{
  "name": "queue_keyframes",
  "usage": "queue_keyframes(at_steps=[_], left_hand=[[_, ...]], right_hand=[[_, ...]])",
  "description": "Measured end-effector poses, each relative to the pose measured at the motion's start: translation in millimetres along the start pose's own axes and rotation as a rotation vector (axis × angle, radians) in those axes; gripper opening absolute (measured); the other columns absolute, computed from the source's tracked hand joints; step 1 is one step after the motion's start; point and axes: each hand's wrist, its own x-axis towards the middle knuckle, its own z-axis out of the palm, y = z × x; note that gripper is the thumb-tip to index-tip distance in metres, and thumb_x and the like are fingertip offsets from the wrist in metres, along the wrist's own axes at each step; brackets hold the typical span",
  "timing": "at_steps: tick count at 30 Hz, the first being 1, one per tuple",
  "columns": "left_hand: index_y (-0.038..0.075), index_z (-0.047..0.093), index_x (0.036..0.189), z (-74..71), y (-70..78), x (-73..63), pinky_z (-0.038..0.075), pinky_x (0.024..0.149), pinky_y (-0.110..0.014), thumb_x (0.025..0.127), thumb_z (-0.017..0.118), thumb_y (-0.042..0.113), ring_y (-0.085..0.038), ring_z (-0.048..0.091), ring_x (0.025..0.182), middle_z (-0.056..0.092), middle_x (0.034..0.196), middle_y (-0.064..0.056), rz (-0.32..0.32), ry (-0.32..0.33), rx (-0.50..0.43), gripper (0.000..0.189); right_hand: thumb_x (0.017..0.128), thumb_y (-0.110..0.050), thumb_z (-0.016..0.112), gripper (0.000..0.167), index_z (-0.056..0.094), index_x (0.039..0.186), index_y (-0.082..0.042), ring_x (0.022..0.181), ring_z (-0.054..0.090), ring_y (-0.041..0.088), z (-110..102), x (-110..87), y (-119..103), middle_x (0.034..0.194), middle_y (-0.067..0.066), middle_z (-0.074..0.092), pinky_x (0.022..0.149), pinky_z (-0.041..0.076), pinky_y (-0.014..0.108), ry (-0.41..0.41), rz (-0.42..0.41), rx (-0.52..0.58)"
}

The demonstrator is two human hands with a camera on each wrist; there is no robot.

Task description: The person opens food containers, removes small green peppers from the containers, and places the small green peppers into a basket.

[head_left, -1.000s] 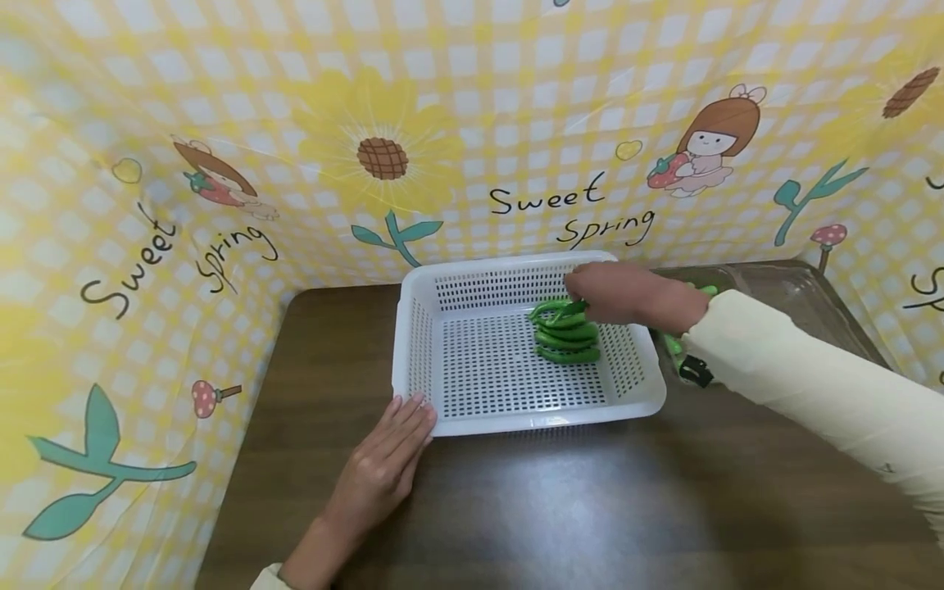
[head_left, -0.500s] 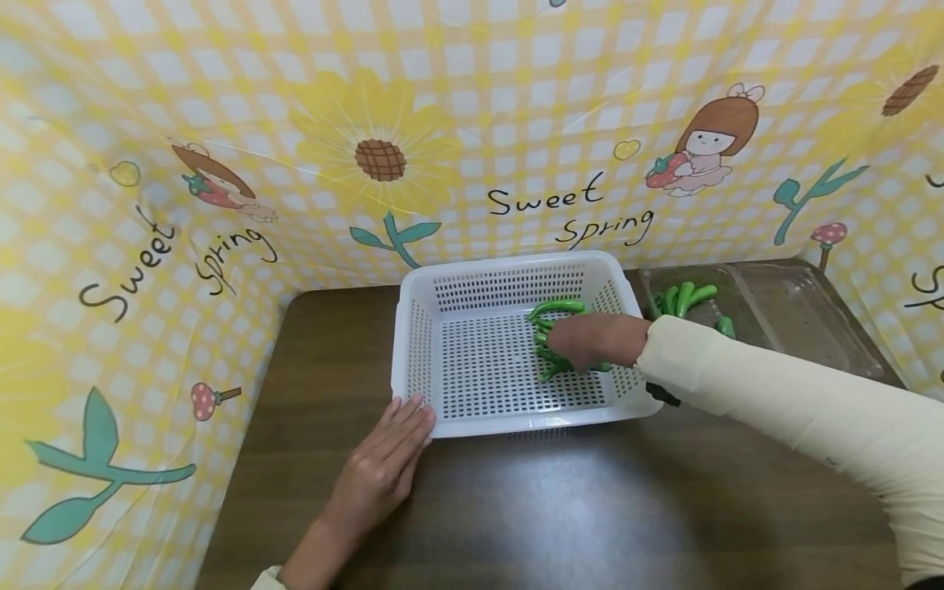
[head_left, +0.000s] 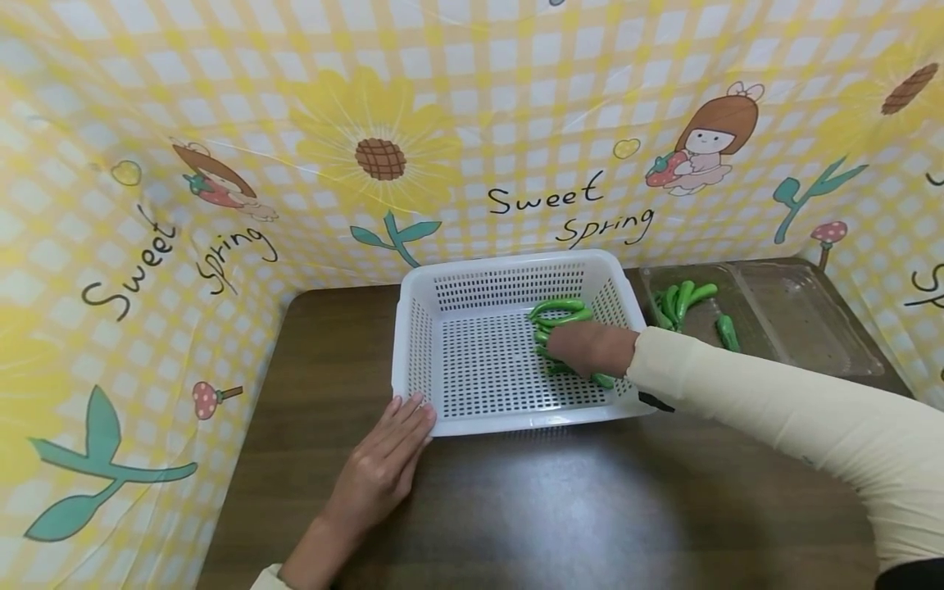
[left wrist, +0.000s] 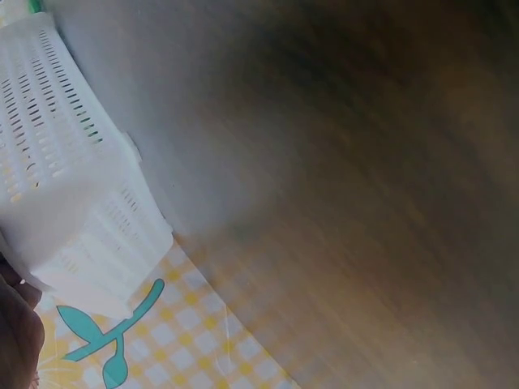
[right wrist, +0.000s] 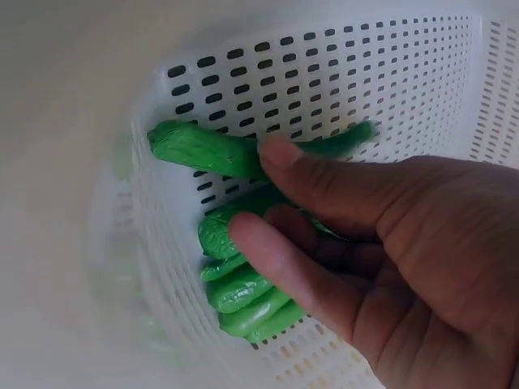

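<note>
My left hand (head_left: pixel 383 459) rests with straight fingers on the near left corner of a white slotted basket (head_left: pixel 516 424). In the left wrist view, its fingers show at the lower left edge beside the basket wall (left wrist: pixel 105 219). Inside the basket's right part is my right hand (head_left: pixel 590 348), over several green chili peppers (head_left: pixel 558 306). Seen from the right wrist, the thumb touches one long pepper (right wrist: pixel 203 150) lying near the basket side. The index finger stands apart from the thumb, above a row of other peppers (right wrist: pixel 241 289); the remaining fingers are partly hidden.
To the right of the basket, a clear divided tray (head_left: pixel 811 319) holds more green peppers (head_left: pixel 674 303) and one separate pepper (head_left: pixel 726 333). A yellow checked cloth (head_left: pixel 516 106) stands up behind the brown wooden table (head_left: pixel 516 508).
My right hand has come from the basket's back right toward its near side with a pepper, which now lies in front of the others. The left hand has stayed at the corner.
</note>
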Motion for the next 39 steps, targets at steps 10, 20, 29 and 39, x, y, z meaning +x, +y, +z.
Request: queue_keyframes(at_steps=[10,20,29,39], left_hand=[[-0.006,0.071,0.123,-0.1,-0.6,1.7,0.048,0.118,-0.045,0.109,0.051,0.015,-0.039,0.070,0.117,0.072,0.123,-0.023,-0.001,-0.003,0.006,0.032],[-0.006,0.071,0.122,-1.4,0.3,0.4,0.047,0.118,-0.045,0.108,0.052,0.015,-0.039,0.070,0.117,0.072,0.123,-0.023,-0.005,0.005,0.007,0.031],[-0.006,0.070,0.123,0.2,-0.4,-1.6,0.047,0.119,-0.045,0.108,0.053,0.013,-0.038,0.070,0.118,0.072,0.123,-0.024,0.013,0.018,0.006,0.031],[-0.007,0.071,0.121,4.5,-2.2,-1.8,0.051,0.114,-0.050,0.107,0.053,0.012,-0.041,0.071,0.115,0.071,0.125,-0.023,0.031,0.031,0.008,0.030]], right_hand=[[0.100,-0.006,0.058,0.015,0.066,0.112,-0.001,0.075,0.063,0.021,-17.4,-29.9,46.5,0.095,0.013,0.069,0.065,0.061,0.035,0.331,0.109,0.093],[0.100,-0.008,0.061,0.024,0.057,0.116,0.010,0.086,0.065,0.037,7.2,-70.2,126.5,0.101,0.025,0.064,0.061,0.059,0.049,0.535,0.322,0.067],[0.093,0.011,0.063,0.021,0.065,0.112,0.003,0.093,0.063,0.034,68.2,-83.5,180.5,0.102,0.018,0.063,0.071,0.058,0.049,0.476,0.197,0.001],[0.089,0.012,0.069,0.026,0.067,0.110,-0.003,0.087,0.059,0.023,104.0,-68.1,180.7,0.106,0.011,0.059,0.061,0.054,0.038,0.558,0.092,-0.039]])
